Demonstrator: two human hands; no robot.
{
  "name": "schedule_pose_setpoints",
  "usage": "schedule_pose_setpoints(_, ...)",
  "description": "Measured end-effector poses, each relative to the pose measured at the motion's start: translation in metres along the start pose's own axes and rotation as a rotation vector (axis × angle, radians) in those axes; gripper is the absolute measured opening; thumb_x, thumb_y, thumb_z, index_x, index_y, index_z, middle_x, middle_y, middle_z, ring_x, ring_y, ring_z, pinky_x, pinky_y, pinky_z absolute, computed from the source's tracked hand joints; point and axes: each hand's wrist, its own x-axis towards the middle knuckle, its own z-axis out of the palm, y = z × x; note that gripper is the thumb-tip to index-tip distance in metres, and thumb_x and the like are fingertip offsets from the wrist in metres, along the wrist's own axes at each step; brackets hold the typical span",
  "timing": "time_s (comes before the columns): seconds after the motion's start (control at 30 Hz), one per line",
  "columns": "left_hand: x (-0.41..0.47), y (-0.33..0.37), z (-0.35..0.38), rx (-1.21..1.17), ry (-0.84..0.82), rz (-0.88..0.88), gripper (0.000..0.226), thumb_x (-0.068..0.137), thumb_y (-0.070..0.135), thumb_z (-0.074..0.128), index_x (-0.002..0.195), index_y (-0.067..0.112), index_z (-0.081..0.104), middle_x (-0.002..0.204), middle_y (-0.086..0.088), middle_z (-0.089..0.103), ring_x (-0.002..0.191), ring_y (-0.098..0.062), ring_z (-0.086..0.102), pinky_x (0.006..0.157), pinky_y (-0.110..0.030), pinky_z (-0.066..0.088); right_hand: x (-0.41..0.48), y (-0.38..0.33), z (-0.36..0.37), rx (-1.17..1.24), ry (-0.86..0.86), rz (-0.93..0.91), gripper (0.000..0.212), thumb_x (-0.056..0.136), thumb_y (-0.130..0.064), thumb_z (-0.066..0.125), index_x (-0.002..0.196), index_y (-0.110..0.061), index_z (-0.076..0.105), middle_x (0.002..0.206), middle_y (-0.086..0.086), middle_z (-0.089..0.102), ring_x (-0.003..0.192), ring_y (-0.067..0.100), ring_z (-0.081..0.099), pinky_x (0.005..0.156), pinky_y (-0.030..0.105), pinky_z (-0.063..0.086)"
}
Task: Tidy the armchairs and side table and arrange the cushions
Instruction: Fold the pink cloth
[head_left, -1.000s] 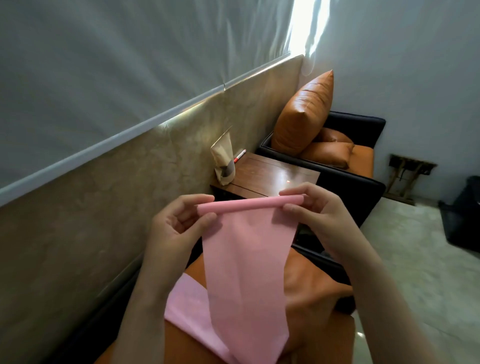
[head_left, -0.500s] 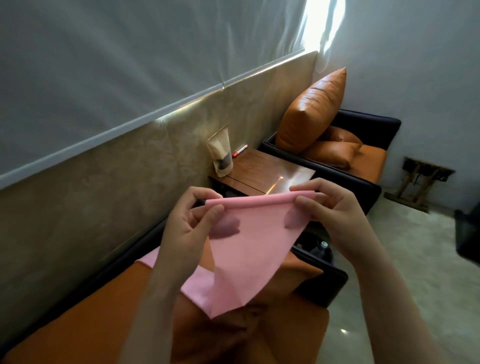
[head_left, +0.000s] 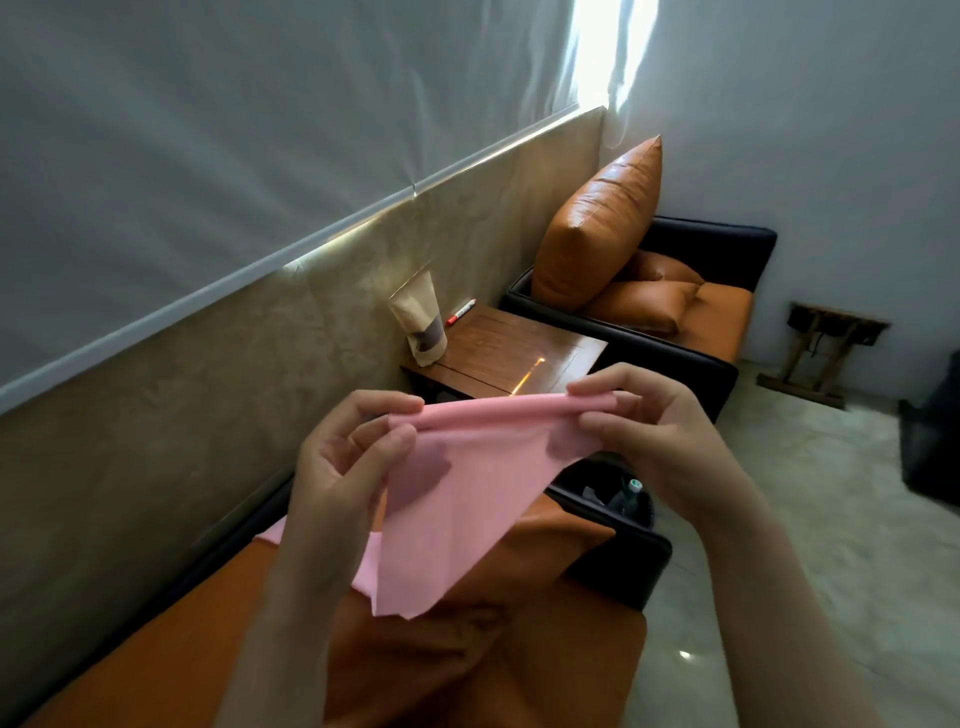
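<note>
A pink cloth hangs between my hands above the near armchair's orange seat. My left hand pinches its rolled top edge at the left end, and my right hand pinches the right end. The cloth's lower corner trails onto the seat. Beyond stands the wooden side table with a brown paper pouch and a red-capped marker. The far armchair holds a large orange cushion upright and two smaller orange cushions lying down.
A tan wall panel runs along the left. A bottle sits in a dark gap between the near armchair and the table. A small wooden stand and a black object are at the right on the tiled floor.
The rolled top edge has taken up more of the cloth, so the hanging part is shorter and its lower end has risen. The view has shifted a little, showing more of the near seat.
</note>
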Motion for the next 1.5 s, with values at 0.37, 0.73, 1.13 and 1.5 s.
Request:
schedule_pose_setpoints(0.37, 0.006, 0.004, -0.007, 0.102, 0.138, 0.014, 0.026, 0.077, 0.019, 0.068, 0.103, 0.02, 0.064, 0.088, -0.005, 0.074, 0.08, -0.022, 0.073, 0.07, -0.028, 0.059, 0.026, 0.002, 0.01, -0.155, 0.011, -0.045, 0.025, 0.074, -0.016, 0.072, 0.099, -0.019, 0.07, 0.087, 0.011, 0.073, 0.082, 0.024, 0.071, 0.075, 0.032, 0.058)
schedule_pose_setpoints(0.73, 0.011, 0.005, -0.036, 0.11, 0.263, -0.015, 0.011, 0.086, 0.008, 0.062, 0.096, 0.005, 0.065, 0.087, -0.008, 0.072, 0.081, -0.02, 0.072, 0.065, -0.024, 0.057, 0.07, 0.018, 0.039, -0.098, -0.174, -0.09, 0.019, 0.078, -0.004, 0.063, 0.097, 0.0, 0.063, 0.083, 0.007, 0.074, 0.081, 0.017, 0.072, 0.072, 0.02, 0.054)
schedule_pose_setpoints(1.13, -0.006, 0.01, -0.072, 0.067, 0.381, -0.039, 0.014, 0.084, 0.018, 0.059, 0.096, 0.012, 0.062, 0.079, -0.005, 0.071, 0.068, -0.019, 0.068, 0.051, -0.029, 0.055, 0.098, 0.034, 0.084, -0.098, -0.296, -0.069, 0.015, 0.078, -0.015, 0.064, 0.092, -0.01, 0.067, 0.063, 0.005, 0.065, 0.055, 0.009, 0.056, 0.049, 0.017, 0.044)
schedule_pose_setpoints(1.5, -0.025, 0.008, -0.077, 0.089, 0.347, -0.037, 0.013, 0.084, 0.023, 0.058, 0.095, 0.017, 0.062, 0.082, -0.007, 0.07, 0.071, -0.018, 0.065, 0.051, -0.028, 0.052, 0.084, 0.035, 0.082, 0.016, -0.398, 0.065, 0.042, 0.064, -0.049, 0.083, 0.09, -0.02, 0.071, 0.076, 0.013, 0.068, 0.065, 0.022, 0.06, 0.054, 0.029, 0.048)
